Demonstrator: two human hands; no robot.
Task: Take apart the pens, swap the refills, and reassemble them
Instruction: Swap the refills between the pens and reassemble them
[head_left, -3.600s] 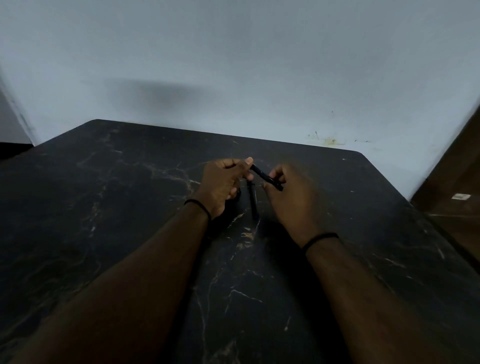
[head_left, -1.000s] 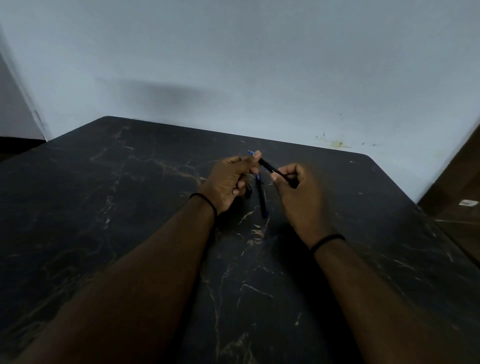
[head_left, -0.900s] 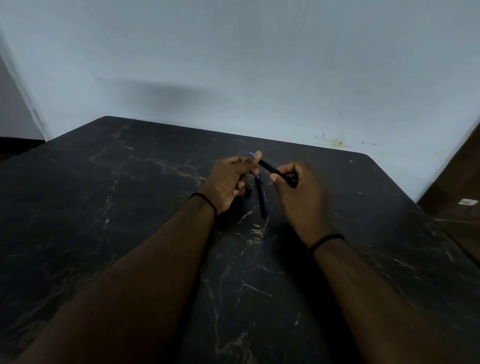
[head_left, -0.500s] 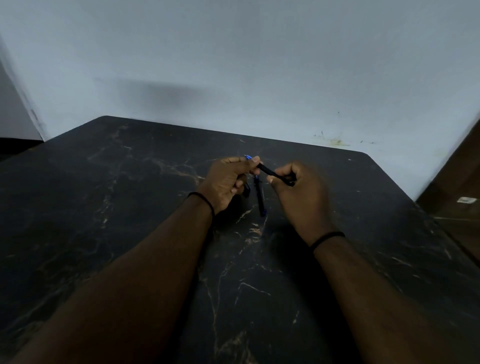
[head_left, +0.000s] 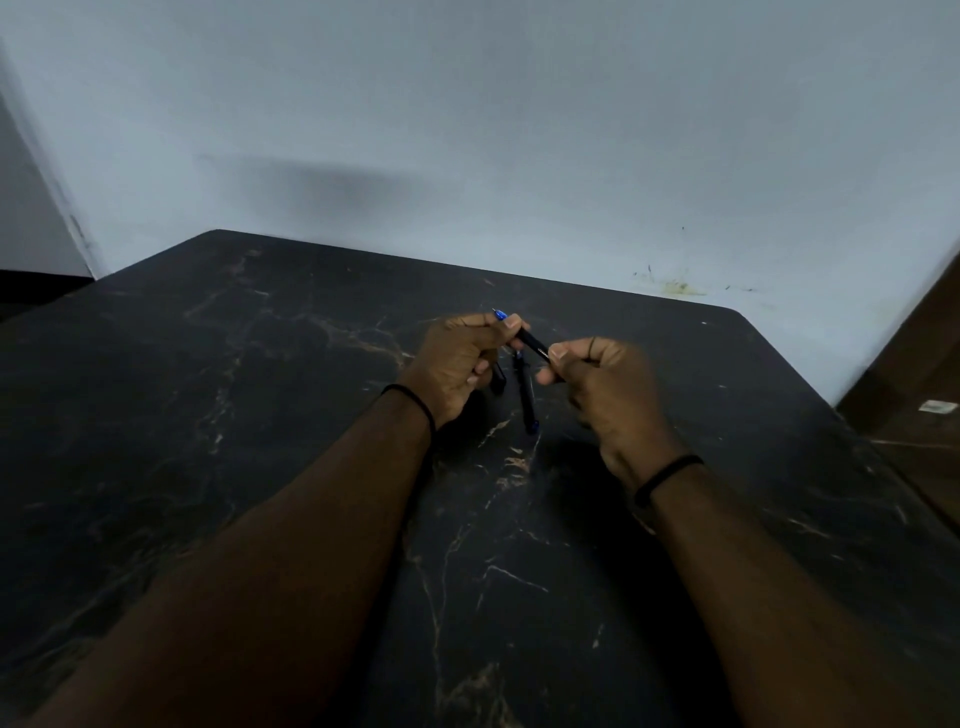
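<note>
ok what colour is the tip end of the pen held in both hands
Blue, on the pen, poking out past the left hand; the barrel is black. Head view, the only one.

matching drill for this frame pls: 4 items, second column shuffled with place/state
1. held pen
2. second pen
3. left hand
4. right hand

a. lies on the table between the hands
b. pinches the pen near its blue tip
c. spans both hands, raised above the table
d. grips the pen's other end

Pairs: 1-c, 2-a, 3-b, 4-d
</note>
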